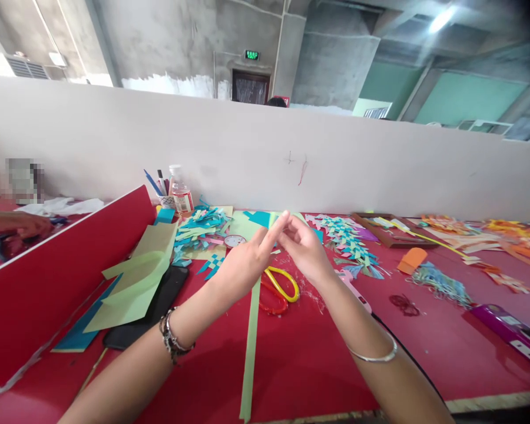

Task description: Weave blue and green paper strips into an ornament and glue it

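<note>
My left hand (247, 259) and my right hand (302, 247) are raised together above the red table (318, 353), fingertips meeting in a pinch around x 680. Whatever sits between the fingers is too small to name. Below them lies a long light-green paper strip (250, 347) running toward the table's front edge. Yellow-and-red handled scissors (280, 288) lie just under my hands. My left wrist carries a beaded bracelet, my right a thin silver bangle.
Folded green paper (136, 282) over a black phone (159, 306) lies left. Woven blue-green paper pieces (201, 229), (348, 238), a glue bottle (181, 191), pen cup, a purple tool (510, 330), orange scraps and a red divider (57, 271) surround; another person's hand (17, 224) is beyond it.
</note>
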Demonstrator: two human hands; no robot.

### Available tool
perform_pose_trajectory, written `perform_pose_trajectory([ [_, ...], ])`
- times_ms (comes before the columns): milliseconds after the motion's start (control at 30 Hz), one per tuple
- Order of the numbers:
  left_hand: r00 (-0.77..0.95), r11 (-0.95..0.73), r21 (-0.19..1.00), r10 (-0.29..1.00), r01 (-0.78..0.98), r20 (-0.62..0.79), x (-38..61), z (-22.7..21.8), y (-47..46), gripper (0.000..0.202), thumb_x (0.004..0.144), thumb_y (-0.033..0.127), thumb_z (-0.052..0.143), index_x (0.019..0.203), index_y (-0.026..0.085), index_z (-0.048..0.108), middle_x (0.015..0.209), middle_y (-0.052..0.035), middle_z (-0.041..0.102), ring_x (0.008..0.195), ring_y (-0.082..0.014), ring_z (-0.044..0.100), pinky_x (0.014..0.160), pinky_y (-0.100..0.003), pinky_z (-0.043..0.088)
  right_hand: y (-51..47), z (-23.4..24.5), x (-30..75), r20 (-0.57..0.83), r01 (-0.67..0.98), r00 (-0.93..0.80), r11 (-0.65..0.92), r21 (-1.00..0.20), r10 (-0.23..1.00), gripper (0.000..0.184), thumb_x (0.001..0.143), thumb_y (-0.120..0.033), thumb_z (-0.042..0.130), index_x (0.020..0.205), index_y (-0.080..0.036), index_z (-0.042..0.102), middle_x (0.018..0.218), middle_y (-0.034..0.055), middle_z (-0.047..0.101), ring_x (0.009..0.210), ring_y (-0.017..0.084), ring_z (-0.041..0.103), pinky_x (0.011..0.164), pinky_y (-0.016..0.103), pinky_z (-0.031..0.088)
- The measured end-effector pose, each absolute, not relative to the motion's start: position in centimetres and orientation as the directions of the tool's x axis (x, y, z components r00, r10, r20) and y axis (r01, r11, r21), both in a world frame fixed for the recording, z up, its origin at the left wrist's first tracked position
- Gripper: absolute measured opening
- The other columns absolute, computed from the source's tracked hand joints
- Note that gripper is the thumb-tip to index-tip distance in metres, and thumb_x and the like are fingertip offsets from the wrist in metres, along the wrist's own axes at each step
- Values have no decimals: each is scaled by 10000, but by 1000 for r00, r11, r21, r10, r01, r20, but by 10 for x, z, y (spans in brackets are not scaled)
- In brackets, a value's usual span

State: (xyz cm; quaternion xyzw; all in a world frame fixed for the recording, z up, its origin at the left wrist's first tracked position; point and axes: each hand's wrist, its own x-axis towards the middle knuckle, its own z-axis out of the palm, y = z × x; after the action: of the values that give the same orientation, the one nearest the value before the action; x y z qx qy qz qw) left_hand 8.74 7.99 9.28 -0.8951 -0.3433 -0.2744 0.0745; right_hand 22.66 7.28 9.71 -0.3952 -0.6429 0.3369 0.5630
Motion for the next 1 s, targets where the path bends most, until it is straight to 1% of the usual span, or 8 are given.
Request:
perform_pose_trajectory([
  [133, 557, -717, 141, 636, 683, 534, 88, 95, 85, 800, 778, 99, 460, 1346, 209, -91, 1021, -109, 569, 729, -148, 601, 562, -211, 455, 91, 105, 218, 468, 79, -65, 472, -878, 881, 207, 725, -378, 562, 744, -185, 488, 640, -44, 468, 539, 71, 464, 519, 200, 391],
  [267, 436, -686, 451, 719, 571, 541, 85, 100, 86, 782, 776, 269, 509, 1343, 169, -20, 826, -45, 605, 585, -119, 557, 492, -202, 393, 100, 108, 217, 465, -3, -59, 466, -885, 883, 185, 748, -359, 539, 750, -174, 552, 593, -39, 477, 538, 76, 458, 526, 206, 395],
  [367, 406, -620, 707, 775, 341, 484, 79, 105, 90, 493, 828, 370, 393, 1244, 149, 248, 748, -14, 597, 572, -98, 522, 532, -205, 392, 103, 107, 218, 461, -162, -53, 448, -879, 886, 144, 747, -329, 550, 762, -187, 569, 648, -33, 491, 585, 67, 458, 546, 188, 393],
  [433, 479, -566, 796, 771, 215, 420, 75, 106, 94, 317, 847, 381, 334, 1026, 146, 446, 708, -4, 578, 592, -91, 501, 556, -202, 390, 104, 105, 218, 444, -239, -73, 416, -877, 893, 126, 743, -318, 558, 751, -192, 564, 632, -39, 471, 574, 61, 444, 539, 182, 388],
  [500, 562, -505, 850, 751, 152, 346, 73, 106, 100, 287, 831, 389, 365, 823, 143, 511, 648, 16, 532, 551, -75, 453, 524, -188, 367, 105, 104, 219, 415, -288, -104, 372, -882, 904, 133, 735, -329, 563, 753, -198, 551, 610, -45, 449, 557, 66, 436, 515, 188, 386],
  [567, 590, -443, 890, 750, 110, 300, 73, 102, 106, 276, 799, 395, 426, 738, 142, 519, 603, 38, 476, 501, -56, 398, 480, -176, 335, 105, 103, 219, 394, -304, -125, 343, -889, 910, 159, 727, -351, 566, 763, -199, 539, 607, -44, 440, 557, 73, 437, 500, 194, 388],
  [833, 598, -319, 948, 761, 12, 249, 79, 86, 118, 263, 703, 396, 568, 699, 136, 522, 609, 49, 454, 477, -42, 413, 460, -173, 331, 105, 102, 218, 413, -25, -4, 413, -911, 911, 234, 655, -344, 643, 808, -192, 553, 726, -27, 498, 594, 64, 473, 558, 193, 420],
  [1000, 601, -284, 959, 768, 8, 223, 79, 86, 117, 278, 706, 402, 563, 653, 135, 507, 577, 56, 448, 454, -33, 412, 459, -170, 317, 107, 99, 221, 393, -45, -81, 391, -919, 916, 234, 706, -386, 590, 804, -174, 593, 675, -19, 525, 586, 76, 490, 557, 207, 433],
])
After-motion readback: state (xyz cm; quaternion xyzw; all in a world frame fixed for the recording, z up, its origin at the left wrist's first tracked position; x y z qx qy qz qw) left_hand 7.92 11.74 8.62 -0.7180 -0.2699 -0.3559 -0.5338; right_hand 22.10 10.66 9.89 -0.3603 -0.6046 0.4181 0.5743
